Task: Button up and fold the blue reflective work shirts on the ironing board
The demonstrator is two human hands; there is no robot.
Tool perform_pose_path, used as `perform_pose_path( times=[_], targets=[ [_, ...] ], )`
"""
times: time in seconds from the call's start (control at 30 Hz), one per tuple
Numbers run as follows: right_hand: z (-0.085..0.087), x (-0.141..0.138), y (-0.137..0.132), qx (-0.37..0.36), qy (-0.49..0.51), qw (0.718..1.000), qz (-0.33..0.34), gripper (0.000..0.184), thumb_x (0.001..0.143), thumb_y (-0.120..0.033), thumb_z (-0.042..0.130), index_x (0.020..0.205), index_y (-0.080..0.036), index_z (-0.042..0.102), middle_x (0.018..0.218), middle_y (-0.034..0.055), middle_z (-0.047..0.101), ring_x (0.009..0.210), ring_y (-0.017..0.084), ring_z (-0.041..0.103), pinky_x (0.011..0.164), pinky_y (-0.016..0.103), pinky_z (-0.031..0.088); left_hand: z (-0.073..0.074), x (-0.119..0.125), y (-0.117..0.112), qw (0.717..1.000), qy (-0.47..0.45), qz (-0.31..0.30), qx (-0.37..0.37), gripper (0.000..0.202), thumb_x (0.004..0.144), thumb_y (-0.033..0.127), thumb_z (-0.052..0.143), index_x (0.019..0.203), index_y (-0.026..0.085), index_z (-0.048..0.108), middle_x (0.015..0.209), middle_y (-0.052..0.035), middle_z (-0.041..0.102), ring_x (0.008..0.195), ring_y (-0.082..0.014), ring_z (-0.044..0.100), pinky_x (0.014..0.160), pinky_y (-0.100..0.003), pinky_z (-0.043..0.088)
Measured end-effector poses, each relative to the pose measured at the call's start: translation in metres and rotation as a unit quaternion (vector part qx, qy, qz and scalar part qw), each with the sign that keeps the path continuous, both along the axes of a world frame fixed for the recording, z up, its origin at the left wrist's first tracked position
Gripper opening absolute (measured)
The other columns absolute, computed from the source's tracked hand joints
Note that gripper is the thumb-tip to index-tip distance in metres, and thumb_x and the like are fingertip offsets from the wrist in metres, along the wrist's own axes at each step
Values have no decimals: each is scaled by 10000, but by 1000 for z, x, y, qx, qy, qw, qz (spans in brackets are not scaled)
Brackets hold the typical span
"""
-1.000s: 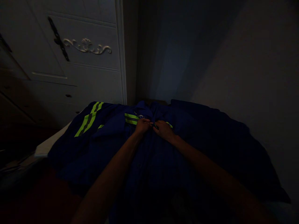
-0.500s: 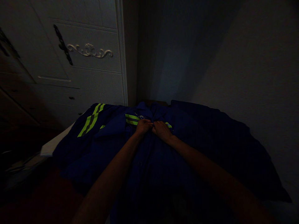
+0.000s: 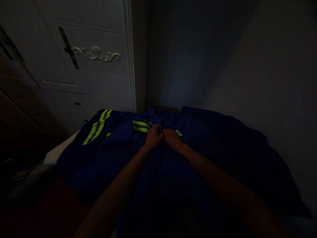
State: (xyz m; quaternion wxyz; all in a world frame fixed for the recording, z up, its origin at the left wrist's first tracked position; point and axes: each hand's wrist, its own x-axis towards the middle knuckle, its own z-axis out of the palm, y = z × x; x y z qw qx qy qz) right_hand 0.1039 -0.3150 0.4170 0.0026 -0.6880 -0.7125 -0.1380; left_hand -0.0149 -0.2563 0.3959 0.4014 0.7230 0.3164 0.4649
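Note:
A dark blue work jacket (image 3: pixel 119 158) with yellow-green and grey reflective strips lies spread out, its collar at the far side. On the upper front opening, my left hand (image 3: pixel 155 134) pinches the cloth beside the chest strip (image 3: pixel 141 126). Close against it, my right hand (image 3: pixel 172 138) grips the other front edge, its fingers curled and partly hidden. The fingertips of both hands meet near the middle of the chest. It is too dark to make out a button or fastener between them. Further down the front, a small round button (image 3: pixel 147 173) shows faintly.
A white cabinet (image 3: pixel 104 89) with dark handles and a carved ornament stands at the back left. A grey wall (image 3: pixel 272 76) rises behind and to the right. The pale corner of the supporting surface (image 3: pixel 53 156) shows at left, above a dark red floor area.
My left hand has turned and raised slightly at the front opening, its fingers more bunched. My right hand stays nearly in place. The jacket lies as before.

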Motion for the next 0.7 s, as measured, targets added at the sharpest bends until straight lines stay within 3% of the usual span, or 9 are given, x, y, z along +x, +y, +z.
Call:
perform_pose_path(
  times=[0.1, 0.2, 0.3, 0.4, 0.53, 0.7],
  targets=[
    [-1, 2, 0, 1, 7, 1000, 4, 203, 969, -166, 431, 1019, -99, 616, 1032, 145, 660, 950, 241, 594, 808, 317, 397, 4, -3, -5, 998, 37, -4, 52, 326, 693, 55, 638, 987, 192, 605, 837, -55, 699, 817, -223, 667, 782, -317, 487],
    [-2, 4, 0, 1, 11, 1000, 12, 171, 958, -170, 465, 1012, -105, 614, 1023, 127, 660, 957, 223, 591, 812, 301, 398, 5, -4, -6, 998, 36, 6, 41, 298, 700, 28, 615, 942, 201, 623, 803, -52, 685, 815, -226, 658, 813, -325, 475],
    [-2, 4, 1, 7, 18, 1000, 17, 169, 958, -221, 494, 1012, -117, 615, 1022, 110, 662, 962, 206, 591, 814, 285, 398, 2, -1, 0, 996, -43, 14, -70, 284, 655, 1, 629, 859, 199, 615, 796, -29, 667, 818, -199, 646, 821, -307, 473],
    [-2, 2, 1, 30, 31, 999, 16, 162, 944, -249, 521, 973, -131, 628, 989, 106, 668, 932, 205, 596, 785, 283, 397, -4, 3, 11, 976, -107, 17, -187, 265, 615, 21, 662, 809, 182, 580, 721, 0, 636, 692, -161, 627, 706, -283, 490],
    [-3, -1, -1, 58, 26, 998, 13, 159, 942, -241, 512, 924, -144, 636, 941, 117, 670, 900, 216, 597, 762, 293, 393, -9, 6, 21, 959, -135, 1, -248, 248, 602, 47, 673, 780, 175, 556, 606, 39, 602, 545, -108, 578, 571, -228, 462],
    [-4, -4, 1, 62, -2, 998, 7, 192, 964, -243, 472, 915, -138, 625, 918, 118, 659, 882, 216, 587, 763, 297, 384, -7, 2, 23, 941, -161, -28, -296, 215, 590, 80, 684, 748, 165, 566, 551, 56, 594, 494, -85, 561, 516, -198, 438]
  ],
)
